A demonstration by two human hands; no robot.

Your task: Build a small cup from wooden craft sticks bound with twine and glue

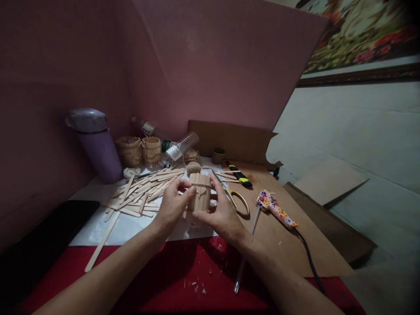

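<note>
Between my two hands is a small cup made of upright popsicle sticks [201,201], with a twine band around its upper part and a small pale ornament on its front. My left hand [173,201] grips its left side with thumb and fingers. On the right side, my right hand [223,214] has its thumb low on the front and its fingers behind the edge. The cup's back and base are partly hidden. Just behind it lies a ball of twine [193,168], and gold-handled scissors [241,203] rest beside my right hand.
Loose popsicle sticks [141,197] are heaped at left, near a purple tumbler [100,151]. Two decorated cups [151,151] and a plastic bottle [182,148] stand or lie behind. At right are a utility knife [239,174], a corded glue gun [275,209] and a clear glue stick [241,271].
</note>
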